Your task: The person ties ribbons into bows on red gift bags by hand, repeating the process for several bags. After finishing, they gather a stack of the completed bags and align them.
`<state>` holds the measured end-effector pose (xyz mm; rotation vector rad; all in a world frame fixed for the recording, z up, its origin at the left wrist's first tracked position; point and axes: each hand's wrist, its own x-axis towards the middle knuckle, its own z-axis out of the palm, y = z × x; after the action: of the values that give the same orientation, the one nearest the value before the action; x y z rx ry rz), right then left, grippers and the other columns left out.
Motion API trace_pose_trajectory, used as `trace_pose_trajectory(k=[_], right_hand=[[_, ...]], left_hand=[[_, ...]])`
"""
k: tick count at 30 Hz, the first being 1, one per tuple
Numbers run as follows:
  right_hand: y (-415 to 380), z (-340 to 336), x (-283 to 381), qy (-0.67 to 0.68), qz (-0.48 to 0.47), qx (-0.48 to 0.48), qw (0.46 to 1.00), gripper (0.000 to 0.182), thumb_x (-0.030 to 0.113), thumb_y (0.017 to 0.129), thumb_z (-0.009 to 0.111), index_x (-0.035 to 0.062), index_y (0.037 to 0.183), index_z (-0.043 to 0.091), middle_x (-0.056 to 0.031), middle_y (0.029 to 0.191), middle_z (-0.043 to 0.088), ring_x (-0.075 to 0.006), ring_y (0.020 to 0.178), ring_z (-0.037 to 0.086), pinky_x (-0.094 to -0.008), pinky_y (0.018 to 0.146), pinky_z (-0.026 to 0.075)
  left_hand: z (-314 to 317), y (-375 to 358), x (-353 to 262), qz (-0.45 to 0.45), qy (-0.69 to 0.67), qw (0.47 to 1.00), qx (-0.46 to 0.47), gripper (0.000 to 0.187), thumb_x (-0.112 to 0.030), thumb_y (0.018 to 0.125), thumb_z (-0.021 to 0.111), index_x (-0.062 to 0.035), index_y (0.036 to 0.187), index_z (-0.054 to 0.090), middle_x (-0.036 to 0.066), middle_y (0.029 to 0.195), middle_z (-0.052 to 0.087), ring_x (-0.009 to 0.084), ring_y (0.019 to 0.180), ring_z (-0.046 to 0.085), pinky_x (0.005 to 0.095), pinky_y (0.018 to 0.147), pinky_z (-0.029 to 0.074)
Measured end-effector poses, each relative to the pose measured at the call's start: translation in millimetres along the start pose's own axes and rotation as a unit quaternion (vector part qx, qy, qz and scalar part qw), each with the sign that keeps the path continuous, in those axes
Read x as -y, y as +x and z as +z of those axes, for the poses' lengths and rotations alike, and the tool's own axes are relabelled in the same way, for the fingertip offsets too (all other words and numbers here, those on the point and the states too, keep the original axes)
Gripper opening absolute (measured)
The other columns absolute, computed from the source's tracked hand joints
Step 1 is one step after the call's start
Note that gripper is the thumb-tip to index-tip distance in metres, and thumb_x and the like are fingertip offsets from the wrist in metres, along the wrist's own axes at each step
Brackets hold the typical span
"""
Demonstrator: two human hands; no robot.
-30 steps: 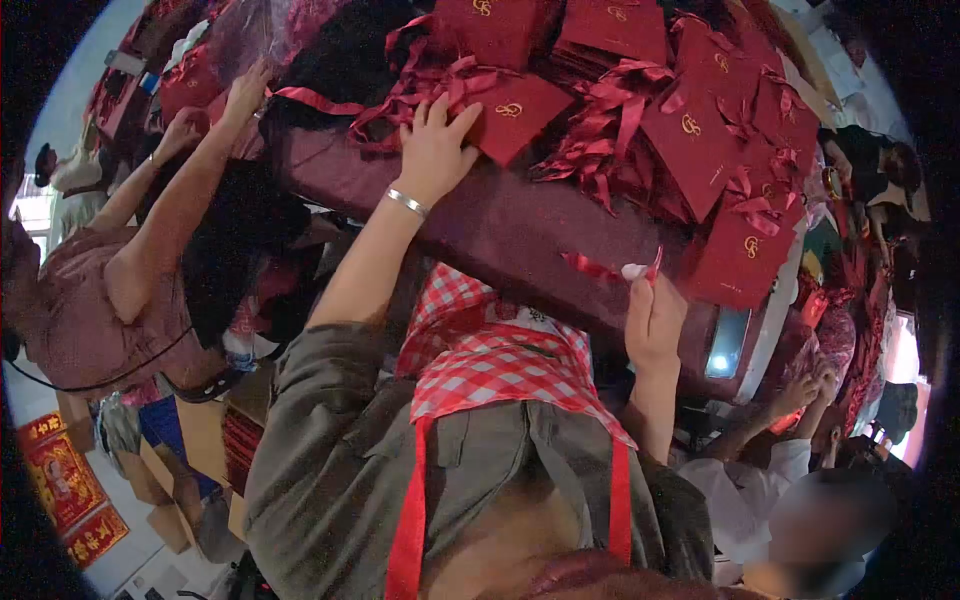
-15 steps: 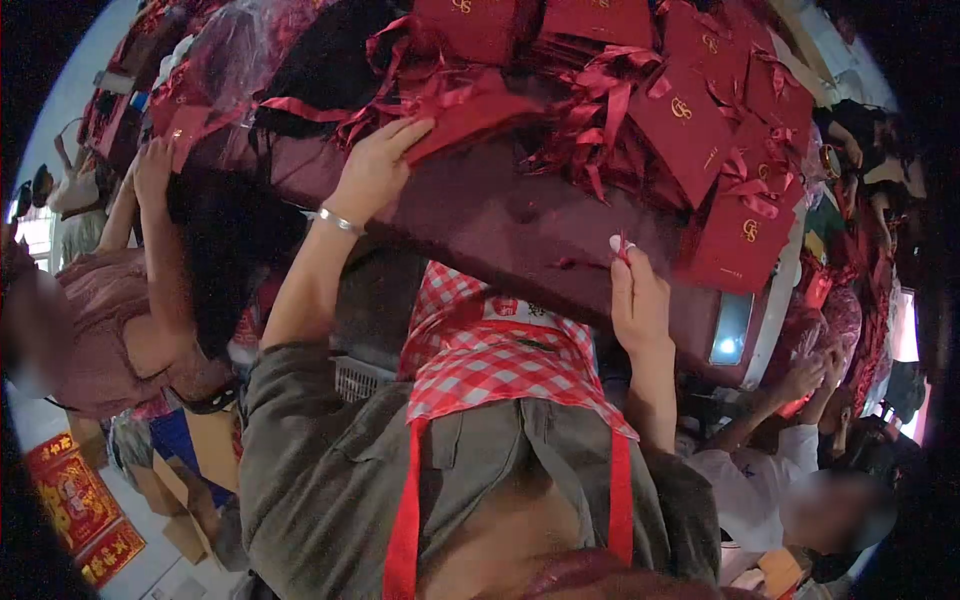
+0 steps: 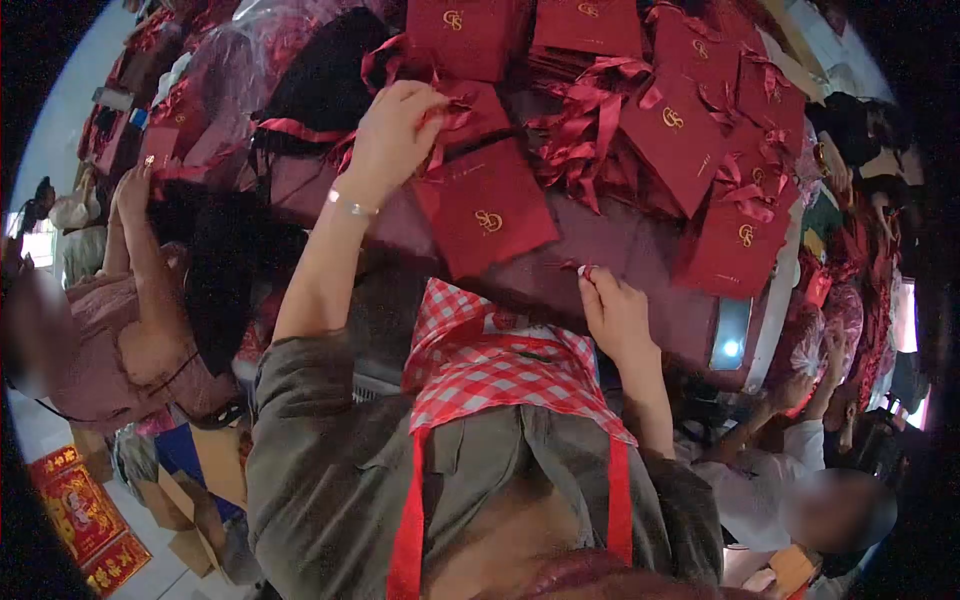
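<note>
A red bag with a gold logo lies on the dark red table surface, its logo upside down in view. My left hand is above the bag's upper left corner, by red ribbons, its fingers curled; what lies between them is hidden. My right hand is at the table's near edge, its thumb and index finger pinched on a small piece of dark red ribbon. Stacked red bags with ribbon bows lie to the right, and more stacks stand at the far side.
A phone with a bright reflection lies at the table's right end. Black fabric and clear plastic lie at the far left. One person works at the left, another at the right. Cardboard boxes are on the floor.
The red bag near my left hand now lies flat toward me on the table. My left hand has moved up and slightly right; my right hand has shifted left and a little down.
</note>
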<state>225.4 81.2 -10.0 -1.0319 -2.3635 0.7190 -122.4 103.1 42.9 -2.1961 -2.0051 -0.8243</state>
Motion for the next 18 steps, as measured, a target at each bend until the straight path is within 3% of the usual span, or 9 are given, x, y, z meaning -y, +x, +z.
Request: trace_pose_trajectory(k=[3, 4, 7, 8, 11, 15, 18], right_hand=[[-2.4, 4.6, -3.9, -0.017, 0.003, 0.007, 1.0, 0.014, 0.02, 0.087, 0.056, 0.0059, 0.089, 0.056, -0.0175, 0.07, 0.059, -0.0375, 0.063, 0.058, -0.0456, 0.054, 0.045], [-2.3, 3.4, -3.3, -0.007, 0.007, 0.014, 1.0, 0.011, 0.015, 0.085, 0.058, 0.0046, 0.09, 0.057, -0.0178, 0.073, 0.06, -0.0375, 0.067, 0.059, -0.0453, 0.056, 0.045], [-1.5, 2.9, -4.9, -0.033, 0.025, 0.041, 0.998, 0.012, 0.016, 0.086, 0.057, 0.0049, 0.089, 0.057, -0.0164, 0.072, 0.06, -0.0372, 0.066, 0.059, -0.0452, 0.055, 0.045], [-0.9, 0.3, -1.3, -0.026, 0.023, 0.025, 0.999, 0.013, 0.017, 0.086, 0.057, 0.0049, 0.089, 0.057, -0.0163, 0.072, 0.06, -0.0368, 0.065, 0.059, -0.0453, 0.054, 0.045], [0.9, 2.1, -2.7, -0.023, -0.004, 0.024, 0.999, 0.012, 0.016, 0.085, 0.058, 0.0042, 0.088, 0.055, -0.0163, 0.071, 0.059, -0.0356, 0.062, 0.059, -0.0452, 0.053, 0.045], [3.0, 6.5, -7.3, 0.012, -0.024, -0.02, 0.999, 0.011, 0.012, 0.083, 0.06, 0.0031, 0.087, 0.055, -0.0152, 0.069, 0.059, -0.034, 0.06, 0.058, -0.0433, 0.052, 0.045], [2.8, 6.4, -11.4, 0.01, -0.004, 0.013, 1.0, 0.011, 0.011, 0.083, 0.06, 0.003, 0.087, 0.055, -0.0149, 0.069, 0.059, -0.0338, 0.06, 0.058, -0.0427, 0.052, 0.045]], left_hand=[[33.7, 34.2, 22.7, 0.043, 0.106, 0.989, -0.096, 0.033, -0.009, 0.075, 0.062, -0.0126, 0.108, 0.061, 0.01, 0.116, 0.055, 0.0306, 0.106, 0.053, 0.0389, 0.086, 0.046], [43.3, 44.2, 31.5, 0.023, 0.147, 0.988, -0.048, 0.045, -0.01, 0.074, 0.063, -0.0166, 0.118, 0.057, 0.009, 0.125, 0.05, 0.0304, 0.114, 0.048, 0.0434, 0.089, 0.044], [58.9, 65.0, 47.2, 0.036, 0.229, 0.973, 0.012, 0.057, -0.012, 0.074, 0.065, -0.0213, 0.128, 0.049, 0.009, 0.136, 0.041, 0.0306, 0.123, 0.04, 0.0485, 0.093, 0.041], [65.0, 71.6, 56.3, 0.018, 0.231, 0.971, 0.051, 0.069, -0.015, 0.073, 0.068, -0.0246, 0.135, 0.04, 0.01, 0.142, 0.035, 0.0314, 0.128, 0.035, 0.0508, 0.096, 0.038], [59.5, 87.6, 57.2, 0.025, 0.242, 0.968, 0.056, 0.074, -0.017, 0.071, 0.071, -0.024, 0.137, 0.037, 0.011, 0.141, 0.035, 0.0323, 0.129, 0.035, 0.0518, 0.097, 0.038], [55.9, 109.4, 73.7, 0.07, 0.188, 0.979, 0.047, 0.079, -0.016, 0.071, 0.071, -0.0206, 0.14, 0.031, 0.015, 0.141, 0.034, 0.0352, 0.126, 0.038, 0.0462, 0.099, 0.04], [49.3, 128.0, 81.9, 0.094, 0.189, 0.975, 0.066, 0.08, -0.02, 0.073, 0.07, -0.0186, 0.141, 0.028, 0.017, 0.142, 0.032, 0.037, 0.128, 0.037, 0.0471, 0.099, 0.039]])
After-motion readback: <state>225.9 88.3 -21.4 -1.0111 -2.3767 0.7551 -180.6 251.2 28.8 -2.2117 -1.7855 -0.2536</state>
